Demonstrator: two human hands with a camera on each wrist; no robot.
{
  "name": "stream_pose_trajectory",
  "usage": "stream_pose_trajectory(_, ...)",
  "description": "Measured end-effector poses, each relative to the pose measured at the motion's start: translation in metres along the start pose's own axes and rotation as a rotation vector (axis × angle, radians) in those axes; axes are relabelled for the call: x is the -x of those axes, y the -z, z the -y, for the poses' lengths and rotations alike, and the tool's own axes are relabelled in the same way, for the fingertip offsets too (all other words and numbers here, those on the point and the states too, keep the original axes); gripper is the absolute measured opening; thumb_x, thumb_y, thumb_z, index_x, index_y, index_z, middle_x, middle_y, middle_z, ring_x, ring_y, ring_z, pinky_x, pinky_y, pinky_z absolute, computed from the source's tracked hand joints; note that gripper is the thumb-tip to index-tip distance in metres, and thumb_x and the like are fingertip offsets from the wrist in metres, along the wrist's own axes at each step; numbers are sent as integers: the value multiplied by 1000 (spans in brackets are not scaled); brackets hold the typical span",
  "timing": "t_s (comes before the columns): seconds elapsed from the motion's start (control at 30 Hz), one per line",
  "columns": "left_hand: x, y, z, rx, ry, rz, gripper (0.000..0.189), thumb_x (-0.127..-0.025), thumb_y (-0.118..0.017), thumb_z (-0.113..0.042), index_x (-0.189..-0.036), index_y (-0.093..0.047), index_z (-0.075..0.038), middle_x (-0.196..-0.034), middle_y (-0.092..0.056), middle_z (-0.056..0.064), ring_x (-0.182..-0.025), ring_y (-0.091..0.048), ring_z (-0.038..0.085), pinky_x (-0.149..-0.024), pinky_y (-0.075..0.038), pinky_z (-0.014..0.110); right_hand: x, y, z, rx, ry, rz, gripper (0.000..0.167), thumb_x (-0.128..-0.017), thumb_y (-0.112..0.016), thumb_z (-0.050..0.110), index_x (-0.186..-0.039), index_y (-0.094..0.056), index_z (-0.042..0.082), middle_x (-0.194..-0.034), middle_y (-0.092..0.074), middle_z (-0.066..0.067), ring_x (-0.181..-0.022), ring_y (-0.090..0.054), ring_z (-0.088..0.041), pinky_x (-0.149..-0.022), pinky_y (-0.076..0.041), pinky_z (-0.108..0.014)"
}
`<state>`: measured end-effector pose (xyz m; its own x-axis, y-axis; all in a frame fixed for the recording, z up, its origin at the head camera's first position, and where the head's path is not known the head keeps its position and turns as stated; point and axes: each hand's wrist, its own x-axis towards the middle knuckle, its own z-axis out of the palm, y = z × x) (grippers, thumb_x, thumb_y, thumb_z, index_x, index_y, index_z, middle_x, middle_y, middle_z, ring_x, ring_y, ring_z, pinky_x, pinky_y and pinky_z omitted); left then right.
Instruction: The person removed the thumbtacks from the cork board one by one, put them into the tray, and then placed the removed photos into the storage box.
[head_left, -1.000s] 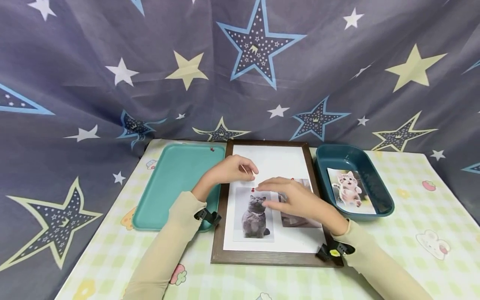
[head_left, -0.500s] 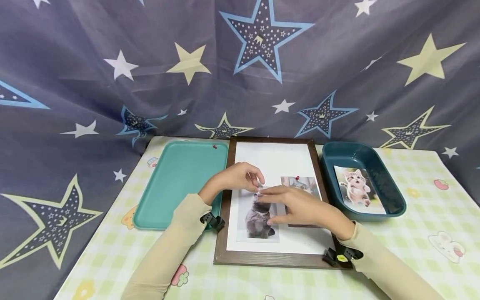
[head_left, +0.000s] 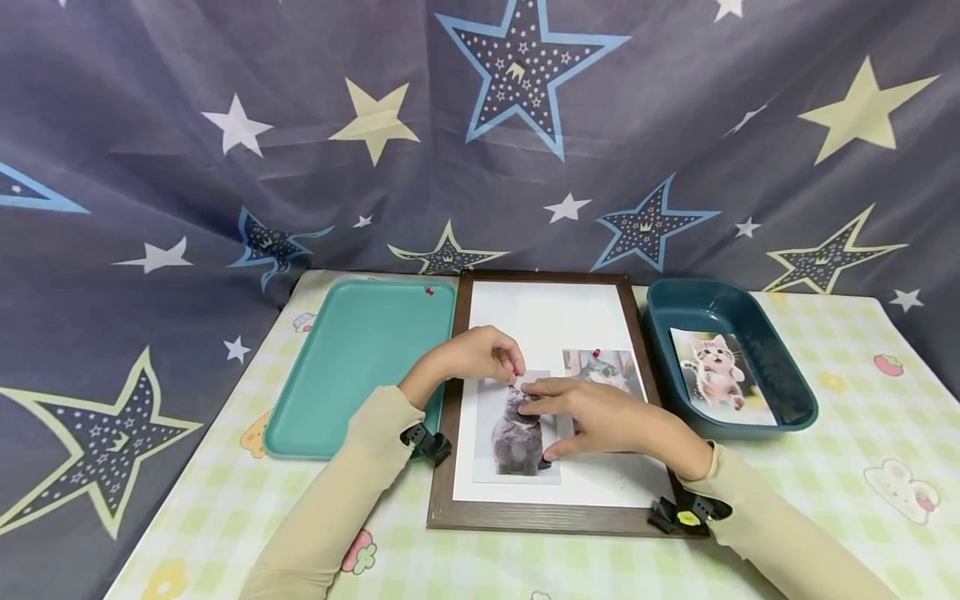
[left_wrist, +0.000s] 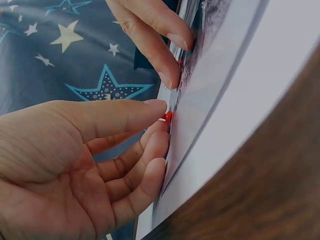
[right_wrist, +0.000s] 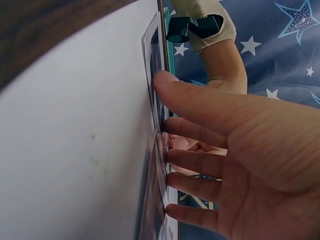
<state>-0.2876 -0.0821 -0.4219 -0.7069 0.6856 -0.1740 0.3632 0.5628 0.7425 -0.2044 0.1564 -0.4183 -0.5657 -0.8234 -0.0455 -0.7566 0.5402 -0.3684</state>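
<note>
A photo of a grey cat (head_left: pixel 517 446) lies on the left part of a white board (head_left: pixel 551 317) with a brown frame. At the photo's top edge, my left hand (head_left: pixel 480 354) pinches a red pushpin (left_wrist: pixel 168 116) between thumb and fingers. My right hand (head_left: pixel 600 412) rests its spread, fairly straight fingertips on the grey cat photo, as the right wrist view (right_wrist: pixel 200 150) also shows. Partly hidden under that hand is a second cat photo (head_left: pixel 618 367), with a red pushpin (head_left: pixel 596 352) at its top.
Left of the board lies a teal tray (head_left: pixel 352 367) with a small red pushpin (head_left: pixel 429 291) near its far right corner. On the right stands a dark teal bin (head_left: pixel 783 392) holding a kitten photo (head_left: pixel 720 375). A starry curtain (head_left: pixel 300 125) hangs behind the table.
Both hands have come down from above the grey cat photo. The left has taken hold of the pushpin at its top; the right fingertips have settled on the photo. The head view has shifted slightly.
</note>
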Motion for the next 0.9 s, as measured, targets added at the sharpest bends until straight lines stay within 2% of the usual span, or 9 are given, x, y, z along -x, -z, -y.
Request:
stream_pose_trajectory(0.17,0,-2,0,1,10,-12,12,-88,-68,1,-97,-76,-4,-85,-71,2,-74,-57,9,-66,-46,19,0,-1,1,7,2,7,61,-89,-79,34,-143,-60,13,-157,-46,-16,-144,-46,-36,-111,-48,-53)
stream_pose_trajectory(0.37,0,-3,0,-2,17,-21,13,-88,-67,2,-95,-76,-4,-84,-70,4,-73,-56,10,-65,-45,19,0,-4,-1,31,32,49,67,-93,-75,33,-152,-50,14,-161,-37,-20,-148,-39,-38,-116,-42,-57)
stream_pose_trajectory(0.53,0,-4,0,-10,17,-22,13,-88,-66,3,-94,-75,-4,-84,-70,5,-72,-56,10,-64,-46,19,1,-4,-1,28,17,77,68,-95,-72,35,-155,-46,15,-164,-33,-19,-150,-35,-39,-117,-39,-60)
stream_pose_trajectory(0.9,-3,-5,3,21,63,-43,15,-85,-67,5,-92,-76,-5,-82,-71,3,-71,-58,10,-63,-47,19,2,-3,0,7,-10,91,68,-96,-71,35,-155,-45,17,-164,-33,-17,-151,-34,-39,-117,-39,-60)
